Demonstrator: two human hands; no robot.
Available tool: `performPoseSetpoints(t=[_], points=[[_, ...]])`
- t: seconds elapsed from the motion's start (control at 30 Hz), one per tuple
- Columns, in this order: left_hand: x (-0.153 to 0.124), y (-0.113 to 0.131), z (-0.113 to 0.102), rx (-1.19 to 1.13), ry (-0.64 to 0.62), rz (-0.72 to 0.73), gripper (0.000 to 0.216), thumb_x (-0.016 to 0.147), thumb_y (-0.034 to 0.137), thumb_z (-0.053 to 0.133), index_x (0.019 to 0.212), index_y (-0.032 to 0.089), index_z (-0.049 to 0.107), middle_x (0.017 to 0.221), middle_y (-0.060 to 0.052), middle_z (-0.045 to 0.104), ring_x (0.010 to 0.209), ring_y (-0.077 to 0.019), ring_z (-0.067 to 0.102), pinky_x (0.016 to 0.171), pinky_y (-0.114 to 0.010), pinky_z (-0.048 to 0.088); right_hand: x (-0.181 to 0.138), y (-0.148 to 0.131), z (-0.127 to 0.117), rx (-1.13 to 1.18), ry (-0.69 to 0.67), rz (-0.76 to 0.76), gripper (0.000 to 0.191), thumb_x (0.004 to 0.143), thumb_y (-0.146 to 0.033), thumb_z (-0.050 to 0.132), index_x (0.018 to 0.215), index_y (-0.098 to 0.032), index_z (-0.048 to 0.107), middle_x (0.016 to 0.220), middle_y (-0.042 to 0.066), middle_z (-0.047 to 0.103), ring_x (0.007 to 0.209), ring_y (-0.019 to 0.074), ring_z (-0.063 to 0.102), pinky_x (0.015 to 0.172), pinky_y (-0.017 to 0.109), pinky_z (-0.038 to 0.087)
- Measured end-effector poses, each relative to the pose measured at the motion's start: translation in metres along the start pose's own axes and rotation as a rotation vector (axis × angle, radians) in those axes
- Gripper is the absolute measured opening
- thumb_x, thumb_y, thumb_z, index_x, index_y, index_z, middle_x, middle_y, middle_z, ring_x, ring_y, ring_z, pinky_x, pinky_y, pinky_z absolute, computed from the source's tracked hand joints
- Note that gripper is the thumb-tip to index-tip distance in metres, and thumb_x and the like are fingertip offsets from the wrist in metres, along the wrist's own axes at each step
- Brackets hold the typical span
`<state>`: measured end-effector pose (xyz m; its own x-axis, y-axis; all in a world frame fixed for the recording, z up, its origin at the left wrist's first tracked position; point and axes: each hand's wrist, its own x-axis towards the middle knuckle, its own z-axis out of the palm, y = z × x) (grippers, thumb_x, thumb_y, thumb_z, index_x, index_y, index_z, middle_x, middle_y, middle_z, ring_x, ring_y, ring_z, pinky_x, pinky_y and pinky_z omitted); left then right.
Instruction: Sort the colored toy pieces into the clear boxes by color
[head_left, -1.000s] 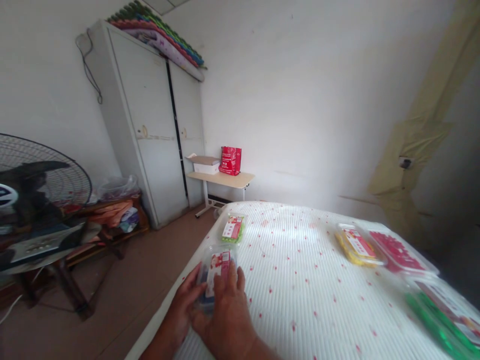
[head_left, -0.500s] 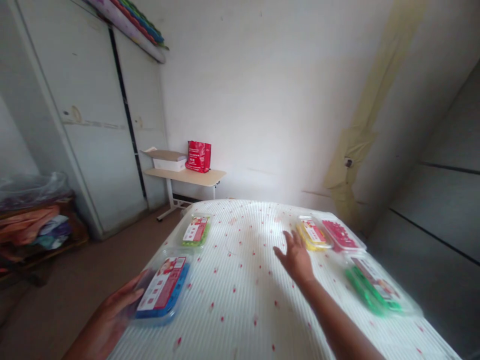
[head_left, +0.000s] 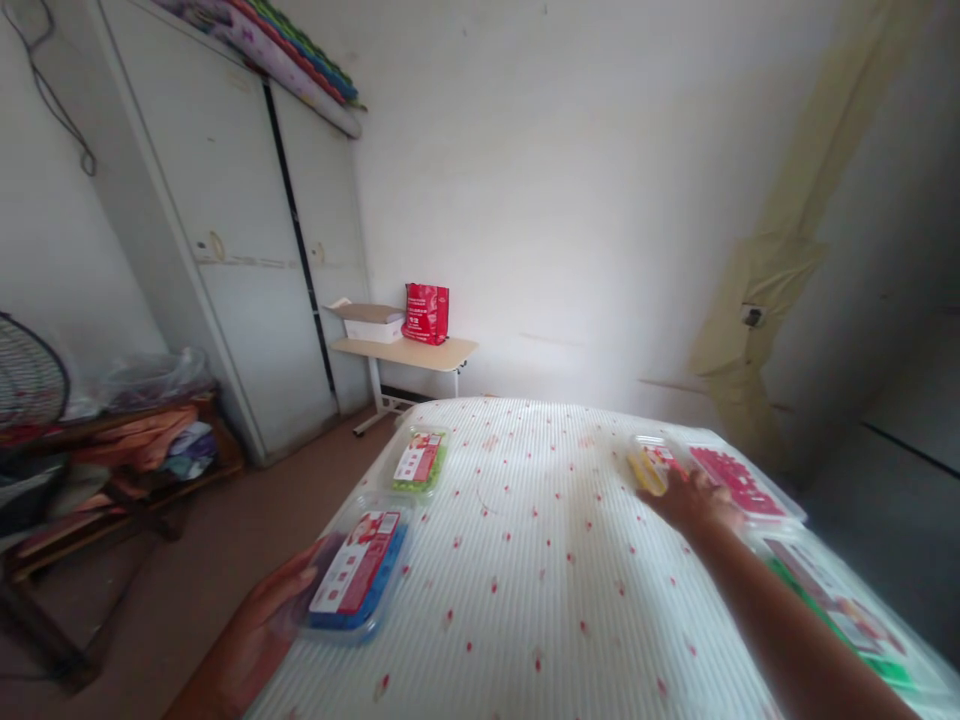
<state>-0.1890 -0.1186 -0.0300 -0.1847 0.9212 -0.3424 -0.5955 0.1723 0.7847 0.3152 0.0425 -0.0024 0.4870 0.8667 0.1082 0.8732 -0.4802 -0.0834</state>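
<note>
At the near left of the cloth-covered table lies a clear plastic box (head_left: 358, 565) with blue contents and a red-and-white label. My left hand (head_left: 289, 590) grips its left edge, with the fingers partly behind the clear plastic. Farther right, my right hand (head_left: 694, 500) is over the near side of a smaller clear box (head_left: 651, 468) with yellow contents. Its thumb is spread to the left and the other fingers reach over the box, hiding part of it; a firm hold does not show. Just right of that hand is a box of pink-red pieces (head_left: 739, 482).
A box with green contents (head_left: 832, 600) lies at the right edge, partly behind my right forearm. A box with light-green contents (head_left: 420, 460) lies at the far left of the table (head_left: 517, 560). Against the wall, a small table (head_left: 420, 353) bears a red bag (head_left: 427, 314).
My right hand has moved right and forward from the bare cloth onto the yellow box. My left hand stays at the blue box. The view has turned slightly left.
</note>
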Motion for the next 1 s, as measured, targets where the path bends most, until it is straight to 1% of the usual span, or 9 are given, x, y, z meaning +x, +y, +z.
performPoseSetpoints(t=[0.07, 0.13, 0.27, 0.37, 0.47, 0.6, 0.77, 0.87, 1.0], points=[[-0.001, 0.001, 0.001, -0.010, 0.008, -0.004, 0.045, 0.061, 0.018, 0.073, 0.105, 0.019, 0.068, 0.109, -0.006, 0.070, 0.104, -0.0318, 0.062, 0.077, -0.036, 0.056, -0.003, 0.000, 0.004, 0.003, 0.005, -0.005, 0.078, 0.070, -0.067, 0.044, 0.133, -0.021, 0.043, 0.139, 0.025, 0.030, 0.118, 0.0588, 0.025, 0.072, 0.077, 0.023], [-0.002, 0.001, 0.002, -0.006, 0.012, -0.003, 0.044, 0.061, 0.016, 0.072, 0.104, 0.019, 0.068, 0.106, -0.006, 0.071, 0.098, -0.0302, 0.065, 0.076, -0.035, 0.057, -0.008, -0.002, 0.003, 0.023, 0.009, -0.014, 0.073, 0.075, -0.066, 0.037, 0.134, -0.023, 0.043, 0.140, 0.024, 0.029, 0.118, 0.0589, 0.026, 0.072, 0.076, 0.024], [-0.003, 0.003, 0.005, 0.001, -0.002, 0.009, 0.042, 0.061, 0.016, 0.072, 0.102, 0.019, 0.069, 0.105, -0.006, 0.071, 0.092, -0.0290, 0.067, 0.073, -0.033, 0.057, -0.027, -0.012, -0.013, 0.041, -0.006, -0.046, 0.060, 0.081, -0.060, 0.032, 0.129, -0.026, 0.047, 0.134, 0.020, 0.038, 0.114, 0.0492, 0.037, 0.077, 0.062, 0.033], [-0.004, 0.004, 0.007, -0.001, -0.001, 0.007, 0.042, 0.061, 0.017, 0.072, 0.102, 0.018, 0.070, 0.107, -0.008, 0.070, 0.093, -0.0300, 0.067, 0.074, -0.034, 0.056, -0.047, -0.031, -0.020, 0.035, -0.005, -0.102, 0.055, 0.081, -0.059, 0.032, 0.126, -0.032, 0.048, 0.125, 0.015, 0.045, 0.111, 0.0432, 0.043, 0.076, 0.054, 0.038], [-0.003, 0.003, 0.008, 0.000, -0.005, 0.014, 0.041, 0.060, 0.017, 0.072, 0.101, 0.017, 0.070, 0.105, -0.008, 0.071, 0.092, -0.0292, 0.067, 0.075, -0.033, 0.056, -0.073, -0.062, -0.016, 0.043, 0.014, -0.190, 0.055, 0.080, -0.063, 0.034, 0.125, -0.036, 0.048, 0.120, 0.010, 0.046, 0.106, 0.0376, 0.047, 0.075, 0.049, 0.040], [-0.001, 0.002, 0.005, 0.006, -0.003, 0.023, 0.038, 0.062, 0.016, 0.070, 0.100, 0.017, 0.070, 0.103, -0.007, 0.072, 0.092, -0.0272, 0.067, 0.074, -0.032, 0.056, -0.110, -0.119, -0.008, 0.069, 0.071, -0.317, 0.057, 0.078, -0.062, 0.040, 0.125, -0.031, 0.049, 0.116, 0.011, 0.047, 0.101, 0.0344, 0.048, 0.074, 0.047, 0.041], [0.006, 0.002, 0.000, -0.015, 0.037, 0.049, 0.044, 0.067, 0.017, 0.066, 0.111, 0.020, 0.064, 0.111, -0.005, 0.069, 0.101, -0.0252, 0.064, 0.079, -0.031, 0.054, -0.142, -0.186, -0.012, 0.144, -0.021, -0.379, 0.066, 0.073, -0.065, 0.046, 0.123, -0.023, 0.051, 0.121, 0.015, 0.045, 0.105, 0.0353, 0.044, 0.077, 0.049, 0.038], [0.012, 0.005, -0.001, 0.008, 0.026, 0.071, 0.052, 0.071, 0.021, 0.065, 0.122, 0.022, 0.056, 0.119, -0.005, 0.065, 0.106, -0.0254, 0.061, 0.081, -0.032, 0.052, -0.153, -0.211, -0.016, 0.189, -0.078, -0.440, 0.072, 0.072, -0.067, 0.046, 0.125, -0.019, 0.047, 0.129, 0.018, 0.040, 0.109, 0.0365, 0.041, 0.077, 0.052, 0.037], [0.024, 0.010, 0.003, 0.013, -0.047, 0.069, 0.053, 0.072, 0.023, 0.065, 0.124, 0.019, 0.054, 0.120, -0.008, 0.064, 0.108, -0.0273, 0.059, 0.084, -0.034, 0.050, -0.165, -0.230, -0.013, 0.210, -0.073, -0.513, 0.069, 0.074, -0.065, 0.044, 0.123, -0.016, 0.049, 0.138, 0.019, 0.033, 0.112, 0.0384, 0.037, 0.077, 0.054, 0.036]])
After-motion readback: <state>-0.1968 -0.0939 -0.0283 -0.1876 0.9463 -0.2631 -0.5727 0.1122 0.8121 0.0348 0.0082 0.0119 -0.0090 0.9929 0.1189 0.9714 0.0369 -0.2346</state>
